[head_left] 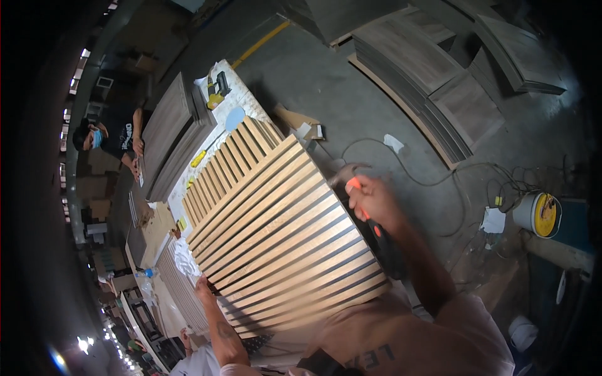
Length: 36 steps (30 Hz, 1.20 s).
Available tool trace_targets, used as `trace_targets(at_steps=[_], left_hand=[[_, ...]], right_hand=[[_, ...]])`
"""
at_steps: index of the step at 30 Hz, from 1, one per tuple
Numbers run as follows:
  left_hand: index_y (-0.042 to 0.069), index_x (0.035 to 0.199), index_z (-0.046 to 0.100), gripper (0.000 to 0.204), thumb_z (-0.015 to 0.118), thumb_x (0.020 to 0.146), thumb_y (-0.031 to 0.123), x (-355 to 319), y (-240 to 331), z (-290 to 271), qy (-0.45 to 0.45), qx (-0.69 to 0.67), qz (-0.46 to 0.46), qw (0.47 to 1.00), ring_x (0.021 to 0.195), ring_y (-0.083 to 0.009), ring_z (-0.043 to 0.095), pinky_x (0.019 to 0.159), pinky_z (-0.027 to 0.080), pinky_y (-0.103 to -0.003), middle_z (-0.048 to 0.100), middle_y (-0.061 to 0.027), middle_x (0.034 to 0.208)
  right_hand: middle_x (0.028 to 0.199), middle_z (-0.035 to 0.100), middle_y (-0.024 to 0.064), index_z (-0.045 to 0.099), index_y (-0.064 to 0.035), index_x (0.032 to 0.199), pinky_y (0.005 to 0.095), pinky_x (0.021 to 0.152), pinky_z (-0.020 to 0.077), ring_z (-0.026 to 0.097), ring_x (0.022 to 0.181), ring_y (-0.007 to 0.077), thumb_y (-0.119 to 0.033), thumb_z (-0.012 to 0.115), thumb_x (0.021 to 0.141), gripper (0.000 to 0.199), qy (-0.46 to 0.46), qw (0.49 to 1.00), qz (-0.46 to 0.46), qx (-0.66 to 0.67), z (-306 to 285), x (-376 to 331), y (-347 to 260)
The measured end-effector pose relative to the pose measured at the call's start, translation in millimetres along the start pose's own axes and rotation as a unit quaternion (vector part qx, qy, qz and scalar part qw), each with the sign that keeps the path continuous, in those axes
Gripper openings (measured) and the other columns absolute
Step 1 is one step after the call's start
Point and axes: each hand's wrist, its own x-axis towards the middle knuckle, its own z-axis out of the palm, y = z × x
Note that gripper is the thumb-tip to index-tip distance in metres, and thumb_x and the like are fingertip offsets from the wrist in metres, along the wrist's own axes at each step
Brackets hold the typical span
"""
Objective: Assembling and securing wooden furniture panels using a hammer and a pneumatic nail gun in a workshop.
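A large slatted wood panel [282, 232], with light strips and dark gaps, lies tilted in front of me. My right hand [374, 202] is wrapped round the orange and black handle of a claw hammer [348, 172], just off the panel's right edge; the hammer is slightly blurred. My left hand [202, 288] holds the panel's left edge near its lower corner, and its fingers are partly hidden. Under the far end of this panel lies another slatted panel [219, 178]. White crumpled cloth or plastic [185, 258] sits beside my left hand.
The white worktable [233, 81] bears a nail gun [221, 84], a light-blue disc [234, 118] and a yellow-handled tool [198, 158]. At left a co-worker [119, 135] touches stacked grey boards [164, 128]. More board stacks [414, 56], a cable [401, 164] and a bucket [527, 212] are rightward.
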Motion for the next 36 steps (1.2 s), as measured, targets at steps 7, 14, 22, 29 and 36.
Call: trace_targets(at_steps=[7,14,22,29,36], left_hand=[[0.007,0.078,0.059,0.027,0.061,0.086,0.033,0.0,23.4,4.8,-0.105,0.071,0.042,0.991,0.053,-0.0159,0.051,0.042,0.039,-0.032,0.052,-0.0042,0.065],[0.0,0.072,0.066,0.029,0.072,0.083,0.027,-58.4,56.2,42.6,-0.067,0.071,0.003,0.995,0.061,-0.0095,0.044,0.057,0.035,-0.028,0.051,0.0017,0.063],[-0.002,0.091,0.065,0.022,0.071,0.087,0.019,-43.8,8.9,19.6,-0.084,0.021,0.044,0.995,0.077,-0.0106,0.052,0.074,0.043,-0.025,0.063,-0.0037,0.087],[-0.005,0.105,0.064,0.029,0.066,0.09,0.02,-63.8,26.2,19.9,-0.142,0.052,0.103,0.983,0.082,-0.015,0.058,0.077,0.047,-0.029,0.067,-0.0106,0.088],[-0.002,0.132,0.045,0.051,0.062,0.092,0.024,-144.3,34.2,-19.8,0.025,0.169,0.177,0.969,0.111,-0.0327,0.052,0.095,0.04,-0.039,0.053,-0.0216,0.122]], right_hand=[[0.062,0.053,0.0036,0.051,-0.0031,0.087,0.0229,0.036,0.0379,0.049,0.04,0.0099,-0.019,0.056,0.095,0.018,0.101,0.986,0.058,0.121,-8.2,3.8,-1.0],[0.052,0.044,-0.0012,0.051,-0.0081,0.076,0.0258,0.034,0.0308,0.041,0.035,0.0105,-0.031,0.063,0.092,0.031,0.084,0.976,0.192,0.061,-0.9,-12.8,-30.4],[0.053,0.046,-0.002,0.058,-0.0017,0.091,0.0242,0.035,0.0323,0.042,0.037,0.0087,-0.01,0.063,0.087,0.01,0.092,0.979,0.178,0.028,53.4,-12.0,-42.6],[0.052,0.043,-0.0032,0.054,-0.0059,0.078,0.0248,0.031,0.029,0.037,0.034,0.0077,-0.012,0.061,0.088,0.014,0.141,0.973,0.156,-0.099,91.2,-12.1,-29.2],[0.053,0.049,0.004,0.058,-0.0011,0.081,0.0287,0.036,0.0347,0.045,0.038,0.0122,-0.018,0.059,0.089,0.018,0.174,0.913,-0.017,-0.368,108.5,12.2,-50.8]])
